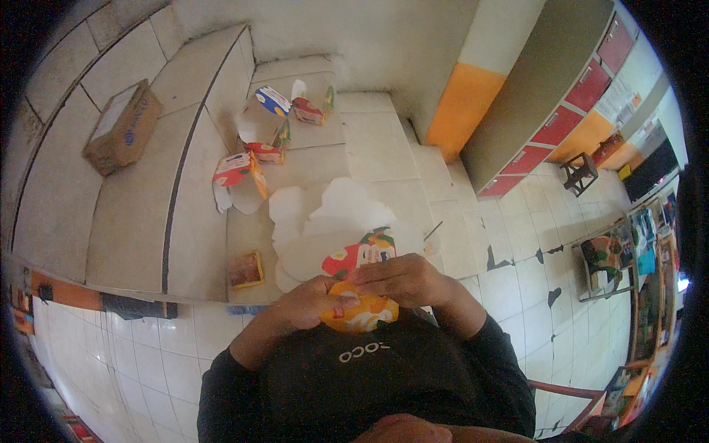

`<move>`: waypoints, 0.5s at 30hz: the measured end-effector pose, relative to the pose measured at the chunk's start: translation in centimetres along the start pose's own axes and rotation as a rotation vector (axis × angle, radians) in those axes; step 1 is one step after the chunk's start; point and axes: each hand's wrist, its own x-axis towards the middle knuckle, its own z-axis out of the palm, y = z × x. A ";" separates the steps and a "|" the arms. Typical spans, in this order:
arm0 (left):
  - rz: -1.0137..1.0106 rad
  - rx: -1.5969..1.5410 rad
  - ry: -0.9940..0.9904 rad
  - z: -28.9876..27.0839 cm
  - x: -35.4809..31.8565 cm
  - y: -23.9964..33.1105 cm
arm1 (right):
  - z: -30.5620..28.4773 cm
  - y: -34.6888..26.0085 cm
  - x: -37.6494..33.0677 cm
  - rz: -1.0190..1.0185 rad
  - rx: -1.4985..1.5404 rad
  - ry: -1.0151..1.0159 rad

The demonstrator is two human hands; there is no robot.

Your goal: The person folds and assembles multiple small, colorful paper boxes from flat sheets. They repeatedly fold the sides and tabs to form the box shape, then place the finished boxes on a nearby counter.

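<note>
One printed carton sat close to the chest; the left hand had its fingers pinched closed on the yellow panel, likely steadying it, while the right hand lay across it, grip untellable. White blanks lay beyond on the worktop, seemingly for reach.

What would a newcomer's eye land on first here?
Probably the bright yellow-and-red carton piece at lower centre, held between the left hand and right hand. Beyond it, colourful folded cartons stand on the tiled counter. At upper right, the red locker doors and orange pillar band also stand out.
</note>
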 end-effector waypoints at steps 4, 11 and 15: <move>0.041 0.003 -0.014 0.3 0.8 -1.9 | -1.0 0.2 0.3 -0.141 0.046 -0.160; 0.027 0.470 0.048 1.0 0.6 -0.5 | -2.5 -0.1 1.4 -0.225 -0.018 -0.366; -0.030 0.544 0.038 1.2 0.4 0.3 | -2.9 0.3 2.1 -0.331 -0.003 -0.381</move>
